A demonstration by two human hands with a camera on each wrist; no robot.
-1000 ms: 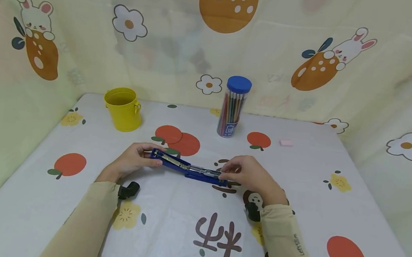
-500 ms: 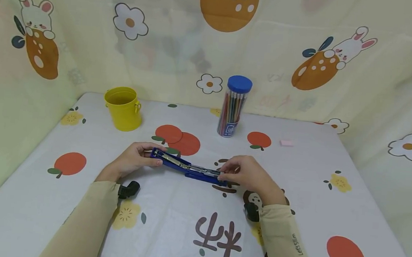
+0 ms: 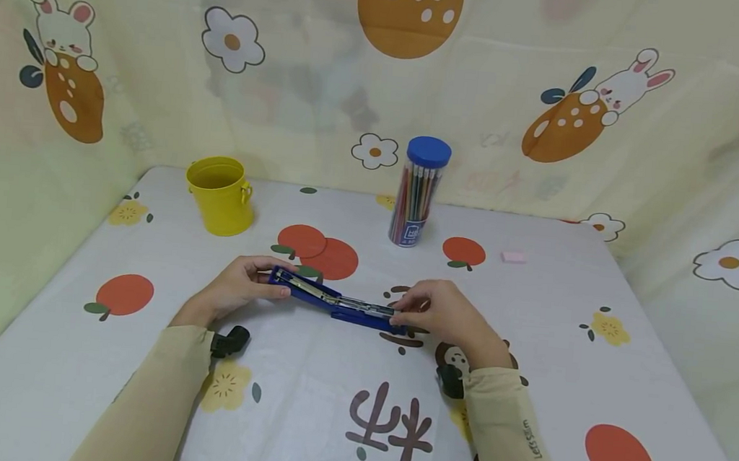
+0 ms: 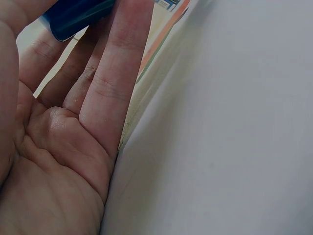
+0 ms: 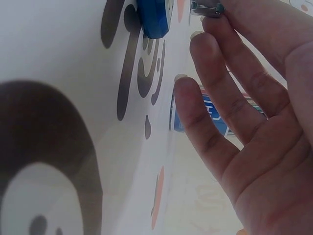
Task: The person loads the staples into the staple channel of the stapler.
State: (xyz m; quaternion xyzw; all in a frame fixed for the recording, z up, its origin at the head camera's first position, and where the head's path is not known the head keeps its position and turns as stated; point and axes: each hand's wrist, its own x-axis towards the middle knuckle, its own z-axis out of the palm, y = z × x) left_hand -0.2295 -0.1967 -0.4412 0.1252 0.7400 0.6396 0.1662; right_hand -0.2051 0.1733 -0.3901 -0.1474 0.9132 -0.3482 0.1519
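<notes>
The left hand (image 3: 235, 285) is gripping one end of a blue stapler (image 3: 362, 322), which is lying wide open, perhaps touching the tabletop (image 3: 291, 398). Opposite, the right hand (image 3: 447, 316) is pinching the tip of the stapler's metal rail (image 3: 363, 305), that grip nearly closed.

Soft, slightly dull light, from a source I can't place, spreads over the table (image 3: 302, 428), with grey smudges dimming the curtain (image 3: 310, 74). The head view is fairly sharp, though bucket (image 3: 223, 208) and jar (image 3: 414, 198) lean apart, as through a wide lens. Near the left wrist it's dimmer: the left hand (image 4: 68, 122) darkens in its creases, the stapler (image 4: 80, 19) glossy. Near the right wrist, the curtain looks washed out, the nearest print (image 5: 54, 107) soft-edged.
</notes>
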